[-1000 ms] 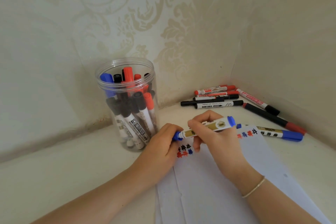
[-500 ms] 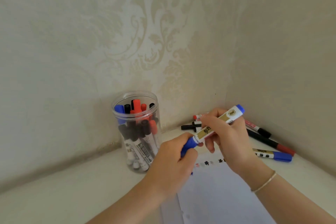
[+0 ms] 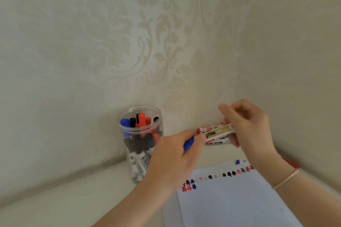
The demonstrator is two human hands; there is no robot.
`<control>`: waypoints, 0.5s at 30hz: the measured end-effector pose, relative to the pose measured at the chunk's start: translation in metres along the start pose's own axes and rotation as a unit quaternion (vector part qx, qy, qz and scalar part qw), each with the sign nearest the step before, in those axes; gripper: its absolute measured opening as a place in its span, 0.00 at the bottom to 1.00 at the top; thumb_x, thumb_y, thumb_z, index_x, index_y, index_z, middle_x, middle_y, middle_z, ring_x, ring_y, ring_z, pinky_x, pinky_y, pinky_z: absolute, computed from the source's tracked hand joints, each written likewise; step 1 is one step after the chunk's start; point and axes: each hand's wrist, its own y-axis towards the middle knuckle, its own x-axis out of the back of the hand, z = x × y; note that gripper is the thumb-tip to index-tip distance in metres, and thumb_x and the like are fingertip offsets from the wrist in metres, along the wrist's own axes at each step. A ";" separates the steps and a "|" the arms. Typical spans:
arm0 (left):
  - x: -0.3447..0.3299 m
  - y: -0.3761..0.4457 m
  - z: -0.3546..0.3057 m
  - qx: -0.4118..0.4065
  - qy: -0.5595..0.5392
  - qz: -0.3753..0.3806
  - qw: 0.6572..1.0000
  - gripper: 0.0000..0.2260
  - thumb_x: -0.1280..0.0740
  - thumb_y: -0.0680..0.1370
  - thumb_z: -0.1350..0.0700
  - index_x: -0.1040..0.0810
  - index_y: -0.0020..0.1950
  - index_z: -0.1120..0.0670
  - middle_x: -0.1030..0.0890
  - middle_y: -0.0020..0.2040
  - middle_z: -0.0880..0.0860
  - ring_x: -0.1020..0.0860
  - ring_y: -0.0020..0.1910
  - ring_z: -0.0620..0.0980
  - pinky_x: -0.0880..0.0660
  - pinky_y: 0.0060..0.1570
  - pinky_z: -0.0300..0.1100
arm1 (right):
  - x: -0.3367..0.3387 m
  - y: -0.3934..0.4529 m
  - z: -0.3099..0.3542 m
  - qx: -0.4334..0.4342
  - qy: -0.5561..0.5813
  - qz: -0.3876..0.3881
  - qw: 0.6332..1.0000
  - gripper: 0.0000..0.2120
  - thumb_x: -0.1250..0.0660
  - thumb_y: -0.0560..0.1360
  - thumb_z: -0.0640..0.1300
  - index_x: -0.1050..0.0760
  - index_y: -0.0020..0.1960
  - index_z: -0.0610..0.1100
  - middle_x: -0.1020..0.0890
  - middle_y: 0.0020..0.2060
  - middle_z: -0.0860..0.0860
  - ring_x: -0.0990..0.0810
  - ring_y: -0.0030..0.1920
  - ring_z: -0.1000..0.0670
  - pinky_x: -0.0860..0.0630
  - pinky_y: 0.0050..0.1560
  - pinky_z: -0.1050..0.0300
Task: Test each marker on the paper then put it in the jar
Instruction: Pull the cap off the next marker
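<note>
The bench [image 3: 55,201] is a pale surface set into a corner of damask wallpaper [image 3: 156,46]. A white sheet of paper [image 3: 230,202] lies at its near right, with a row of small black, red and blue test marks [image 3: 210,177] along its far edge. A clear plastic jar [image 3: 137,155] stands upright near the back wall, left of the paper, holding many capped markers in blue, black and red.

Both forearms reach in from the near edge. The left hand [image 3: 173,158], back toward the camera, curls its fingers round the blue cap end of a blue marker [image 3: 216,133], so that grip is grasping the cap. The right hand [image 3: 247,125], raised above the paper's far corner with a thin bracelet [image 3: 285,178] at the wrist, pinches the white, gold-labelled barrel between thumb and fingers, index finger lifted; its grip is grasping the barrel. The marker lies nearly level in the air between the hands, right of the jar.

Behind it, loose markers [image 3: 208,128] lie by the back wall, partly hidden.
</note>
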 end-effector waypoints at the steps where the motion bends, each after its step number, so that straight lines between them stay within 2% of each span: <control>1: 0.003 0.003 -0.003 -0.016 0.038 -0.023 0.999 0.18 0.42 0.78 0.41 0.27 0.32 0.47 0.31 0.23 0.47 0.34 0.24 0.46 0.39 0.26 0.37 | -0.003 -0.001 0.001 0.042 -0.073 0.003 0.996 0.17 0.31 0.75 0.43 0.32 0.31 0.40 0.31 0.23 0.50 0.36 0.22 0.52 0.38 0.24 0.60; 3: 0.011 0.011 -0.008 -0.024 0.087 -0.078 0.993 0.21 0.44 0.77 0.42 0.32 0.26 0.48 0.32 0.21 0.48 0.33 0.23 0.48 0.38 0.26 0.38 | -0.011 -0.007 0.004 0.085 -0.143 0.013 0.986 0.21 0.33 0.76 0.45 0.36 0.29 0.38 0.37 0.21 0.52 0.35 0.26 0.51 0.36 0.27 0.56; 6: 0.020 0.020 -0.013 -0.013 0.071 -0.124 0.990 0.25 0.41 0.78 0.47 0.37 0.21 0.50 0.34 0.19 0.49 0.36 0.21 0.49 0.39 0.25 0.38 | -0.019 -0.013 0.019 0.116 -0.165 -0.002 0.979 0.23 0.34 0.76 0.46 0.37 0.28 0.37 0.39 0.20 0.52 0.36 0.25 0.52 0.40 0.25 0.63; 9: 0.024 0.020 -0.015 -0.003 0.063 -0.149 0.987 0.25 0.41 0.78 0.49 0.38 0.21 0.51 0.36 0.18 0.50 0.37 0.20 0.49 0.40 0.25 0.38 | -0.025 -0.012 0.030 0.144 -0.163 -0.014 0.976 0.23 0.33 0.75 0.44 0.38 0.27 0.37 0.40 0.20 0.52 0.41 0.24 0.54 0.41 0.25 0.65; 13: 0.031 0.019 -0.015 -0.010 0.081 -0.178 0.981 0.23 0.46 0.75 0.46 0.40 0.20 0.50 0.37 0.18 0.50 0.36 0.22 0.50 0.41 0.25 0.36 | -0.036 -0.018 0.036 0.119 -0.138 -0.020 0.983 0.22 0.34 0.75 0.44 0.37 0.27 0.37 0.39 0.19 0.52 0.41 0.23 0.54 0.41 0.22 0.66; 15: 0.039 0.019 -0.015 -0.042 0.119 -0.194 0.973 0.22 0.47 0.75 0.45 0.42 0.21 0.50 0.39 0.18 0.51 0.37 0.20 0.51 0.40 0.24 0.39 | -0.041 -0.018 0.035 0.079 -0.103 -0.014 0.991 0.23 0.34 0.75 0.44 0.40 0.27 0.38 0.40 0.20 0.51 0.39 0.25 0.51 0.37 0.25 0.62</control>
